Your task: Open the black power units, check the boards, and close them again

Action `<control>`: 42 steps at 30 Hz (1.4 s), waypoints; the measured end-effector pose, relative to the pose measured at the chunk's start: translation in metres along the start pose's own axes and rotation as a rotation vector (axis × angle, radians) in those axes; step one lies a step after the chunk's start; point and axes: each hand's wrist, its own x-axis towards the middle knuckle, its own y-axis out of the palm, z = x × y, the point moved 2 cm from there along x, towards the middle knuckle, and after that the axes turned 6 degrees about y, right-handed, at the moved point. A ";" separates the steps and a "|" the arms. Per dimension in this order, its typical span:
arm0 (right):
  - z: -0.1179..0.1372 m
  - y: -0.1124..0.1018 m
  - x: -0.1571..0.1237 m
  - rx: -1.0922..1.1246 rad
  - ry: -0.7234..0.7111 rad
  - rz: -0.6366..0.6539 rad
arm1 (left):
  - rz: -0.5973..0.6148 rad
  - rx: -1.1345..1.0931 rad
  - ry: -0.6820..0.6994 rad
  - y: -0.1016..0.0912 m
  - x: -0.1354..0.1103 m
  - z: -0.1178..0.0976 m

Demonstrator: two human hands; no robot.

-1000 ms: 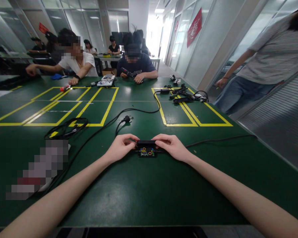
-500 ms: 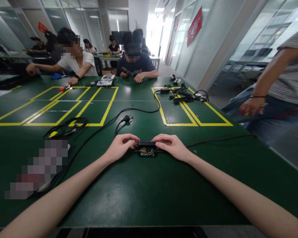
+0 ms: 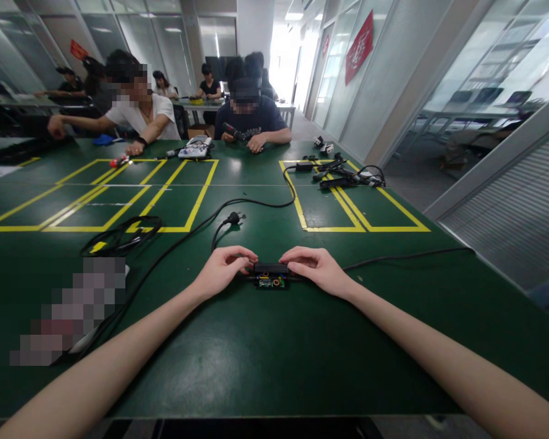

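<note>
A small black power adapter [image 3: 271, 269] lies on the green table [image 3: 265, 353], its case opened so a green circuit board [image 3: 271, 282] shows on the near side. My left hand [image 3: 223, 268] pinches its left end with curled fingers. My right hand [image 3: 316, 267] grips its right end the same way. A black cable [image 3: 402, 257] runs from under my right hand toward the table's right edge. Another black cable with a plug [image 3: 233, 218] lies just beyond the adapter.
Yellow tape rectangles [image 3: 174, 195] mark the table. A coiled black cord [image 3: 119, 239] lies at the left, a pile of black adapters and cords [image 3: 343, 174] at the far right. Two seated people [image 3: 249, 119] work across the table. A blurred patch [image 3: 73, 311] sits near left.
A person in a striped shirt walking along the right side has passed out of view. My hands and the adapter have barely moved.
</note>
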 end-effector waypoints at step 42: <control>0.012 0.011 -0.004 -0.794 -0.445 0.028 | 0.269 0.934 0.548 0.026 -0.016 -0.011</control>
